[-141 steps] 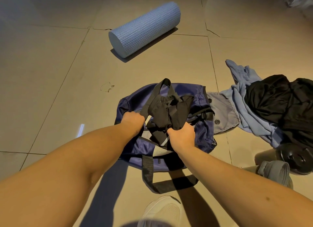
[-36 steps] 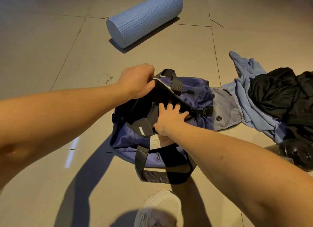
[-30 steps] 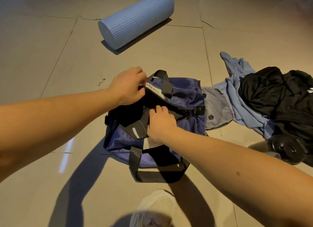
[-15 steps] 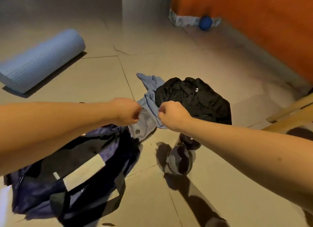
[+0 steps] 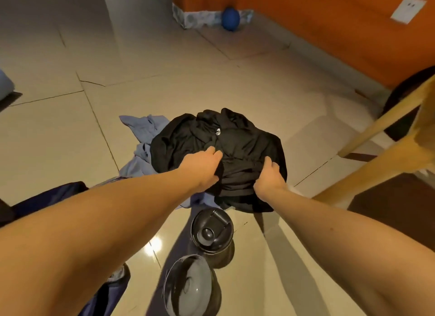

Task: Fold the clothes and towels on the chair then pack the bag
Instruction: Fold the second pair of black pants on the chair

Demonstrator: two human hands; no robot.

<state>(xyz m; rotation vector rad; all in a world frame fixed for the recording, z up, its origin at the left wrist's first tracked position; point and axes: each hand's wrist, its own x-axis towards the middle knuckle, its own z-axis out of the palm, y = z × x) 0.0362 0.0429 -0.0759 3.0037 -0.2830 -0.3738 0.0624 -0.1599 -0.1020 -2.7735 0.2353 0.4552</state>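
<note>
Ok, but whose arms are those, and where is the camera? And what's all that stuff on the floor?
There is no machine here. The camera sits on a person's head and looks down, so the two arms are that person's own. The left hand and the right hand both grip a heap of black clothes lying on the tiled floor. Under the heap is a light blue cloth. Nearer to the person stands a dark bottle, seen from above, and in front of it another dark container. At the lower left is part of a dark blue bag, and on the right a wooden chair. Far off by the wall lies a blue ball.
</note>
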